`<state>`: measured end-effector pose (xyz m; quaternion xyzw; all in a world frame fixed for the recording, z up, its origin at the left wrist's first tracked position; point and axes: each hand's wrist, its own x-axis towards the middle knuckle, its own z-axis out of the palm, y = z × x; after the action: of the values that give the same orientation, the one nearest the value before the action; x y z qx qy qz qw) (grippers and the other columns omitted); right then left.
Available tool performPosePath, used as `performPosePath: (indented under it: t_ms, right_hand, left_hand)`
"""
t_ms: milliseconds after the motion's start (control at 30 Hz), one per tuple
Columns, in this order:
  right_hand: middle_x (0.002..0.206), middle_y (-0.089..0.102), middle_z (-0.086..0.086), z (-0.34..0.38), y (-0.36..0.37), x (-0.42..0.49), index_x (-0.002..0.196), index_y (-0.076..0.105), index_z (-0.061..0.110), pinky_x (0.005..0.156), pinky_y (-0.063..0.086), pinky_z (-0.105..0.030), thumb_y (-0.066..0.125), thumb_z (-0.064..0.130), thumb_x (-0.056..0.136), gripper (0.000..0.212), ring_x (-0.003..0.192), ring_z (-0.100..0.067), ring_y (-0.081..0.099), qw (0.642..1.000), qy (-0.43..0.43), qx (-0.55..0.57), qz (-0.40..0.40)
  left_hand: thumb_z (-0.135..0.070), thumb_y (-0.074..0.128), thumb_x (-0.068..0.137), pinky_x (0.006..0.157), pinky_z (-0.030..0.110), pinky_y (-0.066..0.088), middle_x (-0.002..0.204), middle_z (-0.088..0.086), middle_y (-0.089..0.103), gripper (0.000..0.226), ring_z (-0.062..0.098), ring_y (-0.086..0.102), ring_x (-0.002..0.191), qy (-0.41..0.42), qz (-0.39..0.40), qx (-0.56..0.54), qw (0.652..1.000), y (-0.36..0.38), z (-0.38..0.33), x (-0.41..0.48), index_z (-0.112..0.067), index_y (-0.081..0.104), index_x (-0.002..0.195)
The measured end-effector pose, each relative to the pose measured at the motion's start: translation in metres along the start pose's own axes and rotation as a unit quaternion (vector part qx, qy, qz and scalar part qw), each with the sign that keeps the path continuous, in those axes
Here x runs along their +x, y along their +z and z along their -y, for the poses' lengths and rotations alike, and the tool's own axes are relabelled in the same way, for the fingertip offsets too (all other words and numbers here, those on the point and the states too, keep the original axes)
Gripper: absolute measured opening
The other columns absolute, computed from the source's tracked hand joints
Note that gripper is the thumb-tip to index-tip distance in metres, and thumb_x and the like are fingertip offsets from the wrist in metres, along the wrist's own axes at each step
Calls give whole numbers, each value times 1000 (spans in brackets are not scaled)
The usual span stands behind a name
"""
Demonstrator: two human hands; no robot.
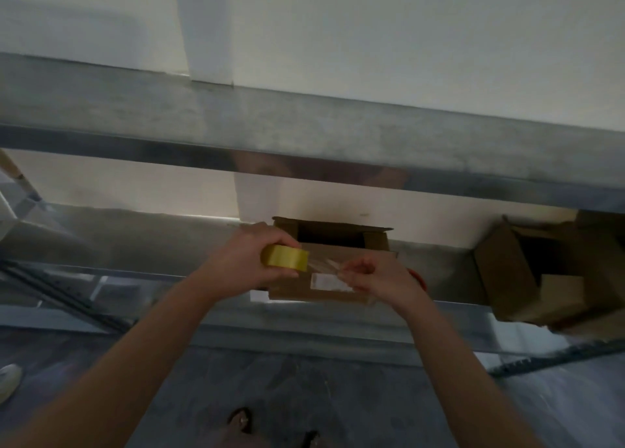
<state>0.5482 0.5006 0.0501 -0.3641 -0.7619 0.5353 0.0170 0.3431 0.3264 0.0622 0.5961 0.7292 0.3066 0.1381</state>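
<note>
A brown cardboard box [338, 295] sits on a metal shelf [135, 241] in front of me, its far flaps open and a white label on the near flap. My left hand [250, 258] grips a yellowish roll of clear tape [284, 257] above the box's left side. My right hand [378, 276] pinches the free end of the tape strip [324, 265], which is stretched from the roll across the box top.
A second open cardboard box [527, 275] stands on the same shelf at the right. An upper metal shelf [304, 136] runs overhead. An orange object [418, 280] shows behind my right wrist. Grey floor and feet lie below; a white shoe [8, 380] is at far left.
</note>
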Motion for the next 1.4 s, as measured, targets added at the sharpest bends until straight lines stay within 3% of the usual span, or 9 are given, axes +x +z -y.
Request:
performPosePath:
  t_ms: [167,333,500,700,967,1100,1200,1267,1400]
  right_hand:
    - [82,65,16,-8,-21,-8,82,64,37,59,40,-9,70,42,86,9,78,3,60,992,-28,-113,-54]
    - [85,61,21,-11,-27,-12,83,57,43,66,38,-10,69,42,86,12,82,7,57,981,-86,-120,-126]
    - [91,66,13,-18,-41,1,91,62,35,70,46,-20,63,45,90,10,86,-2,62,995,-14,-38,-95]
    - [91,68,7,-26,-58,23,89,64,29,85,51,-36,62,46,90,17,90,-13,63,990,19,-57,-124]
    - [94,65,5,-36,-48,39,91,62,27,86,51,-35,60,39,94,13,89,-12,61,988,32,-33,-146]
    - [110,51,6,-53,-38,50,85,60,19,92,46,-31,63,30,93,14,92,-5,51,981,-3,-69,-181]
    - [136,37,14,-62,-38,58,86,60,12,100,39,-26,63,22,94,13,110,-2,48,978,-55,-88,-183]
    - [141,38,16,-65,-40,63,88,60,8,103,38,-28,62,20,94,14,120,-3,45,981,-72,-65,-165]
    - [99,64,4,-63,-45,70,86,58,19,87,55,-40,61,26,95,11,94,-15,62,991,-18,-42,-125]
  left_hand:
    - [-50,73,75,78,20,42,102,-28,55,39,-7,50,98,-33,44,32,998,15,-12,10,-47,54,109]
    - [-52,68,79,85,27,45,115,-11,63,42,9,57,102,-66,13,171,983,14,-1,28,-38,60,118]
    - [-59,77,64,73,26,46,102,-20,58,49,5,53,92,-83,43,67,993,13,-2,52,-47,51,104]
    - [-47,80,69,75,24,45,100,-10,62,43,11,57,93,-87,45,32,995,3,17,72,-33,61,104]
    - [-40,79,74,71,21,43,95,-12,61,30,3,56,87,-88,0,-30,996,19,31,72,-34,62,98]
    - [-38,82,71,77,26,44,100,-6,52,37,7,52,90,-85,13,-7,996,31,33,74,-28,61,100]
    - [-36,82,71,81,27,45,107,-6,47,38,10,51,95,-97,15,-12,995,36,34,77,-28,59,100]
    - [-35,83,71,78,25,44,106,-7,49,38,10,52,96,-103,14,-19,994,37,37,79,-28,59,99]
    - [-38,81,72,77,24,44,109,-9,54,42,8,52,96,-129,18,-29,991,40,41,79,-29,59,106]
